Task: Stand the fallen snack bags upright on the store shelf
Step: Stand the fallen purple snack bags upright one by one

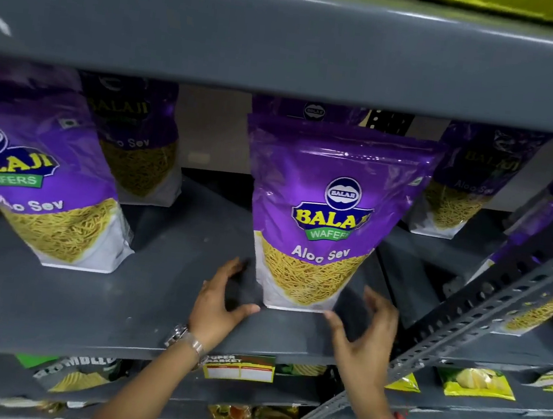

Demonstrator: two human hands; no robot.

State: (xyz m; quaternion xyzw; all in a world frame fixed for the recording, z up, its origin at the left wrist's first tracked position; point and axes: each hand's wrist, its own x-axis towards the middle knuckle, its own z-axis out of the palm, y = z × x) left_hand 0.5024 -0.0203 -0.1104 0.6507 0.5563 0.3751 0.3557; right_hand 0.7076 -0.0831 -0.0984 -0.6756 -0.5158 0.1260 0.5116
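Note:
A purple Aloo Sev snack bag stands upright at the middle of the grey metal shelf. My left hand is open just left of the bag's base, thumb near its lower corner. My right hand is open just right of the base, fingers spread, a small gap from the bag. Neither hand holds anything. Another bag of the same kind stands at the left, one more behind it, and one at the back right.
The shelf above hangs low over the bag tops. A perforated metal upright slants across the right side, with more purple bags beyond it. A price label is on the shelf edge. Lower shelves hold yellow and green snack packs.

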